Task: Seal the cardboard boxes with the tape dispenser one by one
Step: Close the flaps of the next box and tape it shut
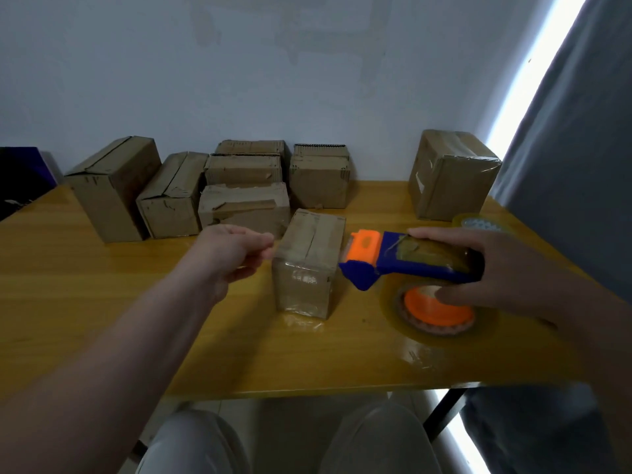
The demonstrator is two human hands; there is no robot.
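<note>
A small cardboard box (307, 261) stands on the yellow wooden table (102, 302), with clear tape over its top and front. My right hand (506, 271) grips a blue and orange tape dispenser (410, 265) just right of the box, its orange blade end close to the box's right edge. The tape roll (437, 309) sits under the handle. My left hand (236, 251) hovers just left of the box, fingers loosely curled, holding nothing that I can see.
Several more cardboard boxes (239, 186) stand in a row along the back by the wall. A taped box (451, 176) stands apart at back right. A spare roll of clear tape (478, 224) lies behind my right hand. A grey curtain (574, 165) hangs at right.
</note>
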